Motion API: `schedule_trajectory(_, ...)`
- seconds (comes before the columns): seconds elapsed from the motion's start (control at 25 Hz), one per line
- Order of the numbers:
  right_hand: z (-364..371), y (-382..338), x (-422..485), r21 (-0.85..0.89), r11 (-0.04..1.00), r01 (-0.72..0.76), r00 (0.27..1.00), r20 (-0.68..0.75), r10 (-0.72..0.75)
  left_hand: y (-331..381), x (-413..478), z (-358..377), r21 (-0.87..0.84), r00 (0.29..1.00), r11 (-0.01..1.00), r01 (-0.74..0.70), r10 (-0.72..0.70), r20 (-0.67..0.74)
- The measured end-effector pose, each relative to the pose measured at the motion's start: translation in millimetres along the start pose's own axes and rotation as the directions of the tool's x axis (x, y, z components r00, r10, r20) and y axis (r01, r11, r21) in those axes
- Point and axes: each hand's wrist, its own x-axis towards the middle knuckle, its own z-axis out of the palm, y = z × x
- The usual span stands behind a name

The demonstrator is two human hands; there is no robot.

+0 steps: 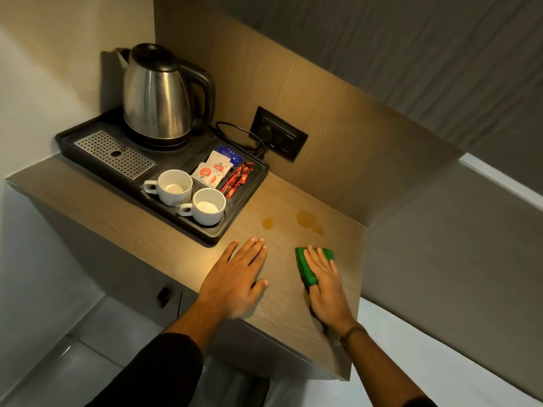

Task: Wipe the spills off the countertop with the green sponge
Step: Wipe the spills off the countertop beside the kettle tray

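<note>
The right hand (324, 286) is lying flat with fingers spread on the green sponge (311, 264), pressing it onto the wooden countertop (279, 304) rather than gripping around it. The left hand (235, 277) is resting open and palm down on the bare wood, at nine o'clock from the sponge and apart from it. Two amber spills are sitting on the wood beyond the hands: a small one (267, 223) at twelve o'clock from the left fingertips, a larger one (308, 220) at twelve o'clock from the sponge, neither touching it. A black tray (217, 235) is holding a kettle (158, 95), two white cups (191, 198) and sachets (214, 171) at ten o'clock.
</note>
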Motion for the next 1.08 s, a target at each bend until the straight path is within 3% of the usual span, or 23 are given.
schedule_trajectory(0.08, -15.8, 24.2, -1.2, 0.019, 0.999, -0.041, 0.998, -0.040, 0.042, 0.0, 0.1, 0.9, 0.004, 1.000, 1.000, -0.004, 0.004, 0.002)
schedule_trajectory(0.24, -38.4, 10.3, 94.8, 0.001, 0.949, -0.316, 0.940, -0.133, 0.313, -1.3, 0.9, 1.7, -0.008, 1.000, 1.000, 0.005, -0.004, 0.015)
schedule_trajectory(0.36, -25.6, -16.2, 123.6, 0.015, 0.972, -0.233, 0.969, -0.081, 0.233, -0.4, 1.8, 1.1, -0.004, 1.000, 1.000, 0.012, -0.012, 0.011)
schedule_trajectory(0.52, -17.6, 16.0, 48.9, 0.018, 1.000, -0.016, 1.000, 0.022, 0.016, 1.0, 0.8, -2.8, 0.002, 1.000, 1.000, 0.008, -0.008, 0.022)
schedule_trajectory(0.64, -32.0, 39.6, 47.2, 0.012, 0.994, -0.105, 0.994, -0.030, 0.105, 3.0, -0.2, -5.9, 0.000, 0.999, 1.000, 0.013, -0.013, 0.045)
schedule_trajectory(0.8, -34.0, -1.4, 130.6, 0.016, 0.964, -0.267, 0.958, -0.104, 0.267, 2.9, -0.5, -7.8, -0.013, 0.998, 1.000, 0.016, -0.015, 0.054)
schedule_trajectory(0.92, -15.3, -25.2, 132.9, 0.041, 0.994, -0.105, 0.994, -0.001, 0.105, 3.3, 0.4, -8.5, -0.009, 0.998, 1.000, 0.016, -0.016, 0.062)
schedule_trajectory(1.0, -3.2, -16.7, 84.1, 0.011, 0.997, 0.077, 0.994, 0.073, -0.077, 3.8, 0.2, -7.8, 0.005, 0.998, 1.000, 0.019, -0.019, 0.063)
schedule_trajectory(1.08, -4.1, 8.5, 31.8, 0.000, 0.993, 0.121, 0.988, 0.091, -0.121, 4.3, -0.1, -8.5, -0.001, 0.998, 1.000, 0.019, -0.019, 0.066)
